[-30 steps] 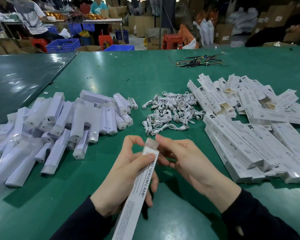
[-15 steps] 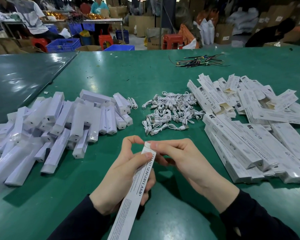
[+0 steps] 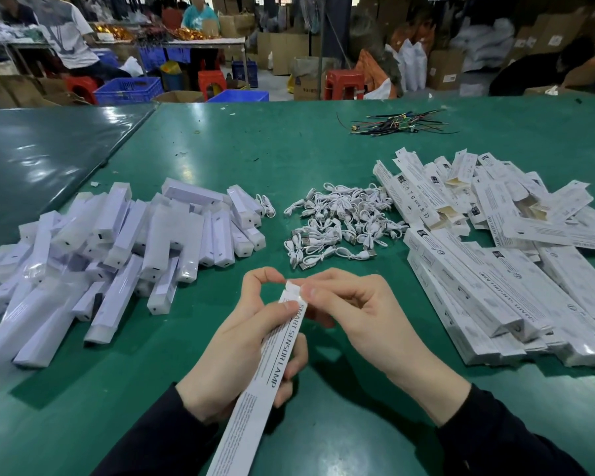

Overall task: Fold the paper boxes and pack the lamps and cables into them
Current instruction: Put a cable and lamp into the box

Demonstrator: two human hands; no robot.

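Note:
A long white paper box point(image 3: 272, 369) printed "SMART SENSOR LAMP" slants up from the bottom edge to the middle. My left hand point(image 3: 234, 348) grips the box around its upper half, thumb on the printed face. My right hand point(image 3: 351, 310) pinches the small end flap at the box's top. A heap of white wrapped lamps point(image 3: 110, 249) lies at the left. Coiled white cables point(image 3: 337, 225) are piled in the middle. Flat and folded white boxes point(image 3: 495, 255) are stacked at the right.
Everything lies on a green table point(image 3: 255, 149). A bundle of thin coloured wires point(image 3: 399, 123) sits at the far middle right. Beyond the table are blue crates, red stools, cardboard cartons and seated people.
The end flap stood up open a second ago; my right fingers have pressed it down over the box's top end. The box has shifted slightly lower.

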